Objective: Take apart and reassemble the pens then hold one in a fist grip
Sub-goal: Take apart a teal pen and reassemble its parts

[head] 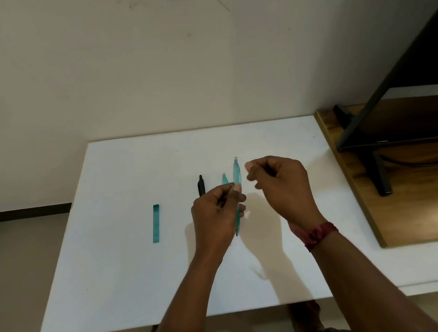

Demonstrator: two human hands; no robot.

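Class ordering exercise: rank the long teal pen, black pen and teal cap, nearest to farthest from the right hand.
1. Long teal pen, in the left hand, beside the right hand.
2. Black pen, farther left.
3. Teal cap, leftmost on the table.

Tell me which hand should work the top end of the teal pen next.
Right, probably. The right hand hovers beside the upper end of the teal pen, fingers curled, nothing visible in them. The left hand pinches the pen mid-length, holding it above the table.

A teal pen body (236, 172) held near-upright; teal cap (156, 223) lies flat, leftward; black pen (201, 185) between.
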